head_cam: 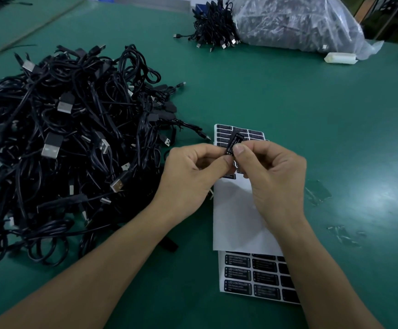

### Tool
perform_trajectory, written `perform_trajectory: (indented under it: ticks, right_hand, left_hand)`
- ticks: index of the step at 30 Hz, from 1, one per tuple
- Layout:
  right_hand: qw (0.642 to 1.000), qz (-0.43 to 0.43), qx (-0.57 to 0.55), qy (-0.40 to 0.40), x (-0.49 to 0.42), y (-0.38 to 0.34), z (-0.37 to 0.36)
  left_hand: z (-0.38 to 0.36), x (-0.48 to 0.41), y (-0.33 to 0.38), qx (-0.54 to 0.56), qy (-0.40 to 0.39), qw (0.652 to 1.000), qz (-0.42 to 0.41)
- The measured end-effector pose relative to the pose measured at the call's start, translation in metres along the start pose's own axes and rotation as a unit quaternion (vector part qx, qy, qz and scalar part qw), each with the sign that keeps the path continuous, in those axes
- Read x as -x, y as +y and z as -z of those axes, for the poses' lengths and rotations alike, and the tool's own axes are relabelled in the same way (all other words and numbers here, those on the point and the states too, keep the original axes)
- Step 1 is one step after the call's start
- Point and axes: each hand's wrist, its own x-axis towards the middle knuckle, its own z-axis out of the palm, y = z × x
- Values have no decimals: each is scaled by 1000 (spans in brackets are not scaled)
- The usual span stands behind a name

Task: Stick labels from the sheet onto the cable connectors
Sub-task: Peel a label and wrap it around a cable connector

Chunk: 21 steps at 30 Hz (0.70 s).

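1. Position: the connector is held in the air between both hands, above the far end of the label sheet, not resting on the table. Its cable is hidden behind the hands.
2. Grip: the left hand pinches the connector's lower end between thumb and forefinger. The right hand pinches it from the other side, thumb pad on the face, the rest of its fingers curled behind.
3. The label, with its "LED CONTROLLER" print, runs along the connector's long face. Likely step: seating and pressing it down.
4. To do it well: the left hand only holds, the right thumb does the work. Check that the label edges run parallel to the body edges before full pressure.
5. Rub from one end to the other, not from the centre, to push out air. Finish on the corners, which are the likeliest lift points.
6. Risk: a skewed label. Re-peeling probably weakens the adhesive, so align first.
7. Next piece: the unlabelled stock looks like the cable pile, just beside the left hand. The top sheet is mostly bare white backing, with labels left at its far end. A fuller second sheet lies under it.
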Motion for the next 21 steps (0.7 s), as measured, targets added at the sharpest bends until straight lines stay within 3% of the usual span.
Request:
perform_trajectory:
  ticks: [21]
  right_hand:
    - [999, 26, -11, -39, -1, 2, 1]
  left_hand:
    - [-1, -1, 0, 7, 6, 1000, -9]
